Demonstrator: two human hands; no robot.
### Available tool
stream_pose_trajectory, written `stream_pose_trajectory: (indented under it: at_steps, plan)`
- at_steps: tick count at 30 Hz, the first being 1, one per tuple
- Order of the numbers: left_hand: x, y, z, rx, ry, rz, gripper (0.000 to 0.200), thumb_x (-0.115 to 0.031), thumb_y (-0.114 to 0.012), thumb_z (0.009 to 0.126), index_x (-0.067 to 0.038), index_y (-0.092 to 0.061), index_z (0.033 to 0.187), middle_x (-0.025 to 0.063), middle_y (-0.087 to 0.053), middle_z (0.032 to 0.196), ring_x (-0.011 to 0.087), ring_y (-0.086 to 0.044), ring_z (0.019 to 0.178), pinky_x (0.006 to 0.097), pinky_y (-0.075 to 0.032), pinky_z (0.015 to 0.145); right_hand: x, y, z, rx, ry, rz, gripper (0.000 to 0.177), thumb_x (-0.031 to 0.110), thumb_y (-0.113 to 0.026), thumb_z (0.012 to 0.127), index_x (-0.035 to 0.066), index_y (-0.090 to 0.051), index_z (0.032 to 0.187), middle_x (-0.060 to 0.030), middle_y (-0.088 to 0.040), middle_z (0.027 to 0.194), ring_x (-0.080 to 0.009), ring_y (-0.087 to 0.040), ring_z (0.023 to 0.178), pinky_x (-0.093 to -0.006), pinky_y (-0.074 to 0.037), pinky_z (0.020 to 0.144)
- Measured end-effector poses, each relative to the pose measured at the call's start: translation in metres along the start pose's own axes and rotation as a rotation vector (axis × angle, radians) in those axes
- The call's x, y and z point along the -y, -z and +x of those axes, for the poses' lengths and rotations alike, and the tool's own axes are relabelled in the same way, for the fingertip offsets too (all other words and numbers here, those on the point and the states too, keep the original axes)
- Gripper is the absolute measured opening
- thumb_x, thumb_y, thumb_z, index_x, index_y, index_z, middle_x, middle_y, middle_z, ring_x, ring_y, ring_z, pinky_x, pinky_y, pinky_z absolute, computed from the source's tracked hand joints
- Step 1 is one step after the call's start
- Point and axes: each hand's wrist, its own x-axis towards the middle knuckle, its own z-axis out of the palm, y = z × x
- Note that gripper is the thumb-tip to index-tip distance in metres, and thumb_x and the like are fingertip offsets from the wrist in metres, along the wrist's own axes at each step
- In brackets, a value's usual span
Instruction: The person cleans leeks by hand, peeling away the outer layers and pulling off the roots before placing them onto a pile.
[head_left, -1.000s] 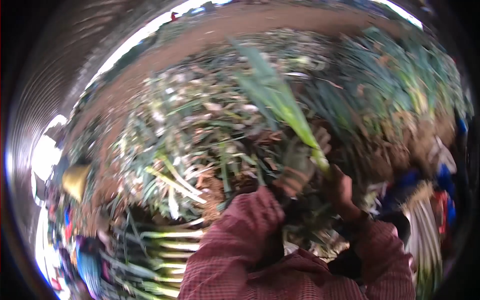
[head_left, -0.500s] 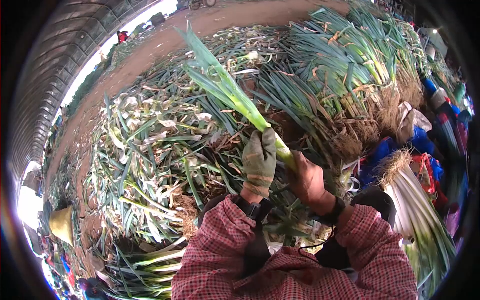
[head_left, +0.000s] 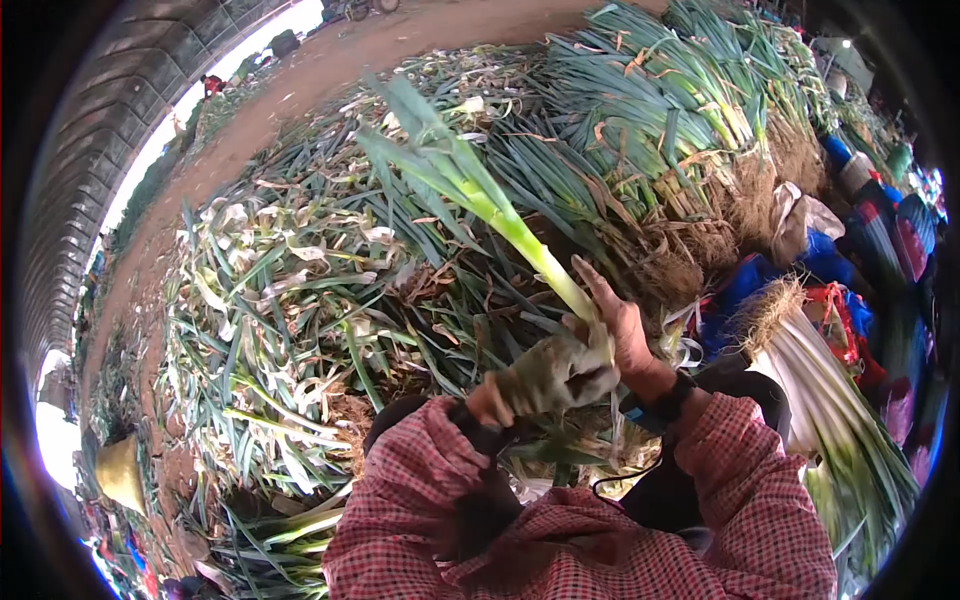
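A long leek (head_left: 530, 245) slants up and away, its green leaves fanned out at the top left and its pale lower end between my hands. My bare right hand (head_left: 627, 335) is on that pale end, one finger stretched out along the stalk. My left hand (head_left: 565, 375), in a grey-green glove, is just below, beside the lower end of the stalk. Its fingers are smeared by motion. A thin whitish strip (head_left: 615, 415) hangs beneath the hands. To the right lies a bundle of leeks (head_left: 820, 400) with pale stalks and brown roots.
A heap of stripped leaves (head_left: 290, 270) spreads ahead and left. Untrimmed leeks with roots (head_left: 660, 110) are piled at the back right. More leeks (head_left: 290, 540) lie at lower left, near a yellow sack (head_left: 121, 475). A dirt path (head_left: 260, 120) runs behind; a person in red (head_left: 212, 85) is far off.
My gloved left hand has left the middle of the stalk and swung down to its lower end. One right-hand finger has stretched out. The camera view has shifted slightly.
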Motion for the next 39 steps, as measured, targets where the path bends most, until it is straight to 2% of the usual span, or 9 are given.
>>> stream_pose_trajectory:
  at_steps: [2,7,11,18,27,34,36,37,39]
  plan:
    - [0.036,-0.002,-0.015,0.349,0.108,-0.387,0.021,-0.024,-0.06,0.083,-0.003,-0.061,0.081,0.0015,-0.064,0.078,0.0138,-0.061,0.064,0.0316,-0.047,0.056,0.003,0.008,0.002,-0.039,0.02,-0.064,0.07,0.011,-0.072,0.074,0.009,-0.038,0.135,-0.0208,-0.059,0.109,-0.0288,-0.063,0.095,-0.0283,-0.047,0.078]
    - [0.039,0.066,-0.024,-0.453,0.525,-0.914,0.029,-0.019,-0.059,0.087,-0.003,-0.052,0.11,0.0138,-0.057,0.111,0.0195,-0.056,0.103,0.0301,-0.048,0.085,-0.013,0.022,-0.005,-0.044,0.257,-0.504,0.076,0.015,-0.072,0.067,0.007,-0.039,0.134,-0.0124,-0.061,0.082,-0.0303,-0.061,0.065,-0.0369,-0.05,0.055]
    - [0.046,0.064,-0.007,-0.943,-0.046,-1.528,0.028,-0.011,-0.059,0.085,-0.008,-0.05,0.111,0.01,-0.057,0.107,0.0239,-0.056,0.102,0.0411,-0.044,0.096,-0.006,0.01,-0.005,0.207,0.324,-0.63,0.082,0.014,-0.068,0.065,0.005,-0.031,0.138,-0.0109,-0.054,0.087,-0.0267,-0.056,0.079,-0.0386,-0.045,0.071]
    - [0.045,0.051,0.0,-1.054,-0.186,-1.173,0.011,-0.016,-0.053,0.09,-0.012,-0.043,0.092,-0.0027,-0.037,0.074,0.0109,-0.04,0.07,0.0293,-0.042,0.077,0.03,0.001,0.008,0.234,0.318,-0.681,0.07,0.008,-0.055,0.072,-0.004,-0.027,0.136,-0.0235,-0.036,0.133,-0.0364,-0.035,0.125,-0.0496,-0.026,0.102]
    - [0.014,0.026,0.017,-1.37,0.132,-1.423,0.056,-0.059,-0.059,0.078,-0.005,-0.052,0.09,-0.0017,-0.044,0.071,0.017,-0.039,0.063,0.0343,-0.04,0.071,0.008,-0.048,0.017,0.138,0.013,-0.53,0.059,0.017,-0.058,0.079,-0.007,-0.035,0.129,-0.0214,-0.061,0.091,-0.0335,-0.062,0.075,-0.0393,-0.049,0.066]
    - [0.028,0.059,0.009,-0.224,-0.478,-1.928,0.06,-0.042,-0.046,0.09,-0.009,-0.03,0.138,0.0002,-0.043,0.062,0.014,-0.046,0.059,0.0353,-0.046,0.08,0.022,-0.015,0.027,0.74,-0.432,0.749,0.053,0.045,-0.067,0.077,0.002,-0.054,0.105,-0.0122,-0.06,0.072,-0.0246,-0.057,0.061,-0.0365,-0.047,0.06]
    - [0.013,0.056,0.02,-1.001,-0.003,-1.672,0.053,-0.039,-0.044,0.092,-0.015,-0.03,0.138,0.0025,-0.046,0.071,0.0175,-0.052,0.069,0.0395,-0.044,0.091,0.007,-0.035,0.019,0.656,-0.457,0.795,0.053,0.049,-0.061,0.082,0.003,-0.054,0.108,-0.009,-0.061,0.073,-0.0205,-0.059,0.063,-0.0342,-0.046,0.058]
    - [0.025,0.051,0.013,-0.886,-0.105,-1.403,0.055,-0.041,-0.042,0.092,-0.01,-0.029,0.136,0.0156,-0.052,0.117,0.0243,-0.052,0.105,0.0425,-0.031,0.107,0.003,-0.044,0.018,0.434,-0.267,0.427,0.054,0.048,-0.06,0.083,0.002,-0.053,0.11,-0.0067,-0.061,0.073,-0.018,-0.059,0.063,-0.0314,-0.046,0.056]
    - [0.034,0.044,0.018,-1.09,0.148,-1.207,0.046,-0.042,-0.043,0.093,-0.004,-0.044,0.119,0.0103,-0.054,0.103,0.0257,-0.052,0.105,0.0431,-0.038,0.103,0.004,-0.055,0.011,0.089,-0.137,-0.006,0.042,0.035,-0.06,0.087,0.001,-0.057,0.111,-0.0032,-0.063,0.078,-0.0096,-0.058,0.065,-0.0243,-0.046,0.054]
